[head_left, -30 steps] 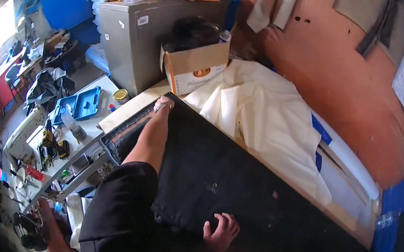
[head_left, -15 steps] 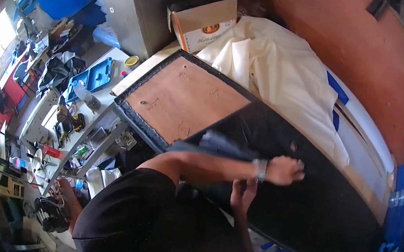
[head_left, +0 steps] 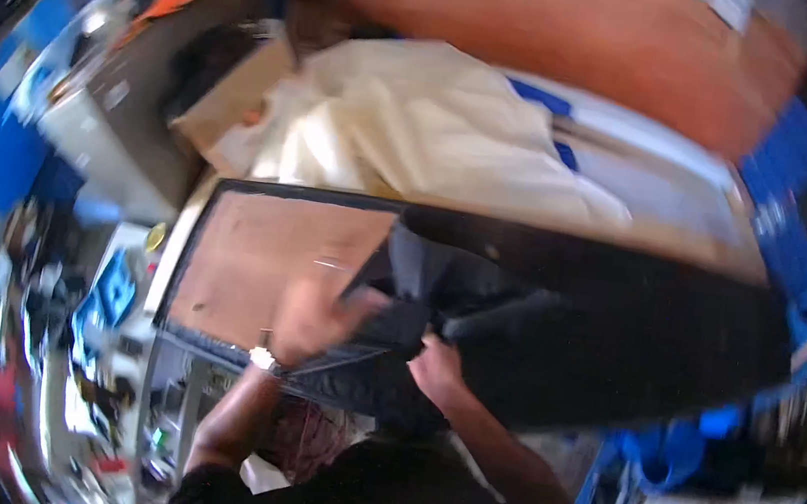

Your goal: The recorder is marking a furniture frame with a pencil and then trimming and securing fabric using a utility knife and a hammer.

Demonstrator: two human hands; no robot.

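A long panel [head_left: 268,246] lies across the workbench in front of me, its brown board bare at the left end. Black cloth [head_left: 617,319] covers the rest of it and is bunched and folded up near the middle. My right hand [head_left: 435,365] is closed on a fold of this cloth at the panel's near side. Over the brown board is my left hand [head_left: 310,316], blurred by motion, with a watch on its wrist. Its thumb stands apart from the fingers, and I see nothing in it.
Behind the panel lies a heap of cream cloth [head_left: 419,123]. An open cardboard box [head_left: 230,105] and a grey cabinet [head_left: 104,150] stand at the far left. A blue tray [head_left: 112,287] rests on the side table. Blue scraps [head_left: 666,451] lie beyond the panel's near right edge.
My view has turned, so the panel now lies nearly level. My left hand has swung from the black cloth on the right to the brown board. The cloth has bunched up mid-panel.
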